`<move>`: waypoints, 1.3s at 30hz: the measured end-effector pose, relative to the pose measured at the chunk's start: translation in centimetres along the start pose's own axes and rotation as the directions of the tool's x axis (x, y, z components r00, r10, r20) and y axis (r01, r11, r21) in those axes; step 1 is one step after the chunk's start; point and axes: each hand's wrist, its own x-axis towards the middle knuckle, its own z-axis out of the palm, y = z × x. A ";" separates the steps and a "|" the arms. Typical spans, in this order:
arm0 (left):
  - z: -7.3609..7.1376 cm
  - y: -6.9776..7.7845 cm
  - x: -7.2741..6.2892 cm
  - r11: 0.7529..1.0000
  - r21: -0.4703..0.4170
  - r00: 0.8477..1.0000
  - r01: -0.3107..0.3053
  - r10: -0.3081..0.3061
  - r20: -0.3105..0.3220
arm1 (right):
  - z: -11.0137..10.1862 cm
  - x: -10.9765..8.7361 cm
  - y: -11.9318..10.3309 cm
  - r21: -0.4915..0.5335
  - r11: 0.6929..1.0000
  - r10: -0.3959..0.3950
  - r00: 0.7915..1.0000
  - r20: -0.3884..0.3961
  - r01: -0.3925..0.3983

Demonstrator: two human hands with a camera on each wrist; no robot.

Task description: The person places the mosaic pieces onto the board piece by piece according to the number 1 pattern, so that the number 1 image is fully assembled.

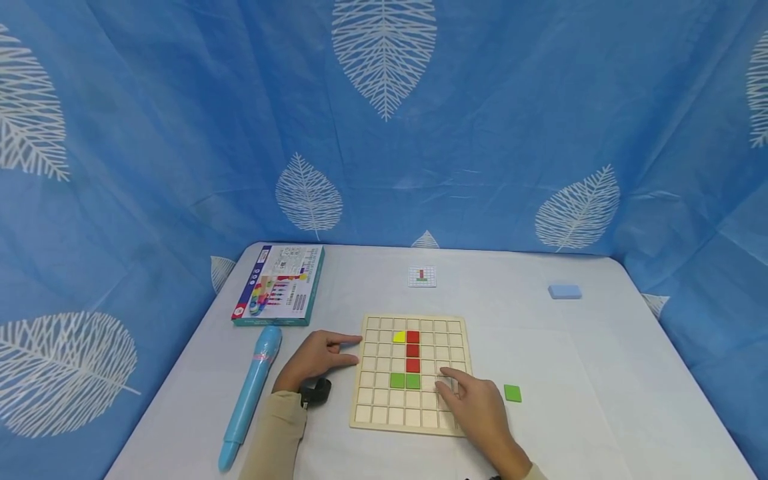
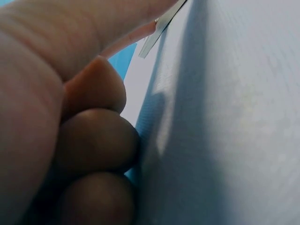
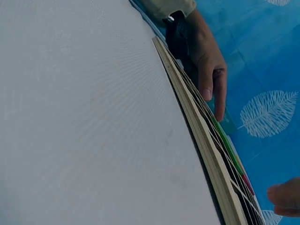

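Note:
A wooden grid board [image 1: 366,417] lies on the white table. In it sit a yellow tile [image 1: 399,337] with a slanted edge, a column of three red tiles [image 1: 413,351] and two green tiles [image 1: 405,381] below them. My left hand [image 1: 321,353] is at the board's left edge, thumb and index finger reaching to the rim. In the left wrist view its other fingers [image 2: 101,140] are folded in. Over the right part of the grid hovers my right hand [image 1: 477,407], thumb and index finger apart with nothing between them. A loose green tile [image 1: 513,393] lies to its right.
A small pattern card [image 1: 422,277] lies behind the board. A pale blue block [image 1: 565,292] rests at the back right. On the left are a flat printed box [image 1: 288,273] and a long light-blue tube [image 1: 249,400]. A blue leaf-patterned curtain [image 1: 480,133] surrounds the table.

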 end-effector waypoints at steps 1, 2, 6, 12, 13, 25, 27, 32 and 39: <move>0.0 0.0 0.0 1.000 0.002 1.000 -0.001 0.001 0.000 | -0.1 -0.1 0.1 -0.004 1.000 0.004 1.000 -0.007 -0.004; 0.0 0.0 0.0 1.000 0.004 1.000 -0.002 0.002 -0.001 | -0.2 -0.1 0.2 -0.006 1.000 0.002 1.000 -0.019 -0.002; 0.0 -0.1 0.0 1.000 0.012 1.000 -0.004 0.004 0.003 | -0.5 -0.5 0.5 -0.003 1.000 0.015 0.998 -0.053 -0.015; -0.1 -0.1 0.0 1.000 0.010 1.000 -0.008 0.008 0.005 | -1.1 -0.7 1.5 0.012 1.000 -0.003 0.993 -0.119 0.005; -0.1 -0.1 0.0 1.000 0.007 1.000 -0.007 0.007 0.005 | -1.2 -0.7 1.6 0.011 1.000 -0.014 0.991 -0.134 0.015; -0.2 0.2 0.0 1.000 -0.002 1.000 -0.012 0.012 0.009 | -3.4 -1.1 3.0 -0.039 0.997 0.063 0.979 -0.194 -0.072; -0.2 0.2 0.0 1.000 -0.001 1.000 -0.017 0.017 0.009 | -3.7 -1.3 3.1 -0.058 0.994 0.082 0.976 -0.202 -0.096; -0.2 0.3 0.0 1.000 0.000 1.000 -0.023 0.023 0.012 | -4.3 -1.7 3.6 -0.110 0.986 0.097 0.967 -0.236 -0.126; -0.3 0.3 -0.1 1.000 -0.008 1.000 -0.007 0.007 0.022 | -5.1 -2.7 4.5 -0.152 0.970 0.151 0.958 -0.242 -0.192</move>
